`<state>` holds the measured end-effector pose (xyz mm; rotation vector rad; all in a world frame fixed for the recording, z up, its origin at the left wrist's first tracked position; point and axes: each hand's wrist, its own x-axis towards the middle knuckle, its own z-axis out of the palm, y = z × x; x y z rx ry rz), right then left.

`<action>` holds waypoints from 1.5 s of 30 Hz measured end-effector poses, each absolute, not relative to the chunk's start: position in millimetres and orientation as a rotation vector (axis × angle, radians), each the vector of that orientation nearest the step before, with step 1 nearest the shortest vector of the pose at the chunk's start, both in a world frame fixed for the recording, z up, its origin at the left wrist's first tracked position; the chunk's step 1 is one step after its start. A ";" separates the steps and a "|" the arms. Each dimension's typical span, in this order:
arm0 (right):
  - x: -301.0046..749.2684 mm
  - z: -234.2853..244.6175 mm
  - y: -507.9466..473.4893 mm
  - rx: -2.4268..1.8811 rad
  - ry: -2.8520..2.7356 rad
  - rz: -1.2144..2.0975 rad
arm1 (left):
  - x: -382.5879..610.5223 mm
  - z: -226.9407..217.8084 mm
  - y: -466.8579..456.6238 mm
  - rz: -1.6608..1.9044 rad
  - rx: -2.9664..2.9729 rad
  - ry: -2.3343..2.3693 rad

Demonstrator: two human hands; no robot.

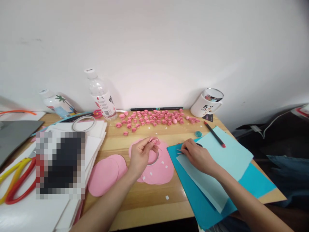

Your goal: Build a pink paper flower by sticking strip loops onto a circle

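My left hand (142, 151) pinches a curled strip of pink paper (154, 140) between thumb and fingertips, above a stack of pink paper discs (161, 175). Below the fingers a tape roll (152, 163) lies on the discs, partly hidden by the hand. My right hand (196, 154) is closed over a small pair of scissors (179, 150) on the blue paper; the pointed tips stick out to the left and a bit of black handle shows behind the fingers. Many rolled pink paper flowers (154, 116) are spread along the back of the table.
More pink discs (103, 177) lie left, beside white papers (96, 141) with red-and-yellow scissors (20, 180). A bottle (103, 103) and a mug (205, 104) stand by the wall. A red-black pencil (214, 134) rests on light blue paper (231, 151), near a teal cap (198, 133).
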<state>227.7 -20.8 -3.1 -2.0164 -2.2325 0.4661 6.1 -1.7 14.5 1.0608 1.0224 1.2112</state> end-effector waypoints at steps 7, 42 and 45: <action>229.1 -0.5 -27.2 -1.737 -1.944 0.738 | 6.9 13.6 -2.8 1.174 1.099 1.084; 141.3 9.0 -25.3 -1.256 -1.907 0.112 | 1.1 10.0 1.1 1.045 0.600 0.778; 142.2 -0.3 -22.6 -1.157 -1.998 -0.019 | 0.6 11.4 2.0 1.051 0.538 0.794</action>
